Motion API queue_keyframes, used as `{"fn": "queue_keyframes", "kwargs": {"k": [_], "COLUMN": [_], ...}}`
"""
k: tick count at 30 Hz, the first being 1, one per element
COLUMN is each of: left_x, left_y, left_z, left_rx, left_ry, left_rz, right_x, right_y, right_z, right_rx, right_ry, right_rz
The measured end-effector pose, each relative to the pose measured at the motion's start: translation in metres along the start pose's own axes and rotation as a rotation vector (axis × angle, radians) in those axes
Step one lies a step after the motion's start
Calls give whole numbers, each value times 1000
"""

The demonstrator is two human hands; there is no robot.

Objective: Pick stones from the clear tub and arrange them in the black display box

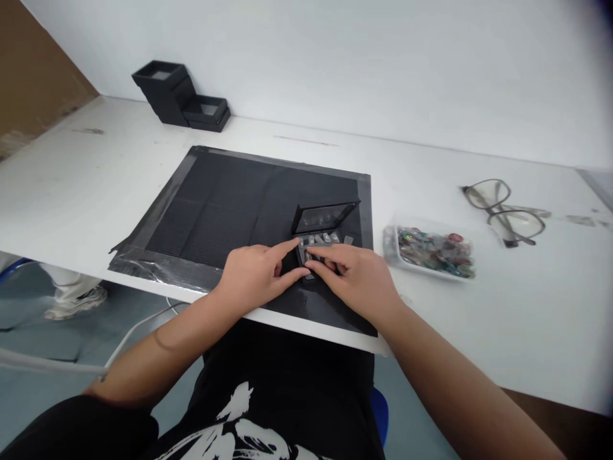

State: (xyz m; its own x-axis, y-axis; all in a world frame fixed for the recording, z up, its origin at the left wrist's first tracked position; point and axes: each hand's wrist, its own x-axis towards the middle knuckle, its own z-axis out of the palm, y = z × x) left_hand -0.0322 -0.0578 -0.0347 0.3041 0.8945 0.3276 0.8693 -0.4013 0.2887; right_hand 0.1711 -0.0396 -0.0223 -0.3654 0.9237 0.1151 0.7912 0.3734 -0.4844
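A small black case [325, 218] with its hinged lid raised lies near the front right of the black mat. Small clear and grey pieces [327, 237] sit in its tray, and one loose piece [348, 240] rests just to the right of it. My left hand [253, 271] grips the case's left side, index finger at the far corner and thumb at the near edge. Over the tray, my right hand [357, 275] has thumb and index finger brought together at a small clear piece. The fingers partly hide the tray's front.
A clear plastic box [435, 273] of colourful flat pieces stands right of the mat [230, 198]. Eyeglasses [502, 211] lie beyond it. Black boxes [167, 96] are stacked at the back left. A white cable [134, 329] hangs below the table's front edge; another person's shoe [79, 301] shows.
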Motion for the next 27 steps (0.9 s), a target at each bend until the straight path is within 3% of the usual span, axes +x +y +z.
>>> {"fn": "queue_keyframes", "kwargs": {"k": [6,20,24,27], "left_x": [0,-2,-2,-1], "left_y": [-1,-3,-1,3], "left_z": [-4,1,-1,-9], "left_rx": [-37,-14,-33,-103], "left_ry": [-48,28,97,231], "left_rz": [-37,16,87,190], "right_x": [-3,-10,-12,-18], "right_y": [-4,-4,-4,-7], "right_z": [-4,-3,-2,-8], "right_rx": [-76,-91,-93,-42], "right_ry": [-47,-7,21,118], "right_rz": [-43,-112,-146,-202]}}
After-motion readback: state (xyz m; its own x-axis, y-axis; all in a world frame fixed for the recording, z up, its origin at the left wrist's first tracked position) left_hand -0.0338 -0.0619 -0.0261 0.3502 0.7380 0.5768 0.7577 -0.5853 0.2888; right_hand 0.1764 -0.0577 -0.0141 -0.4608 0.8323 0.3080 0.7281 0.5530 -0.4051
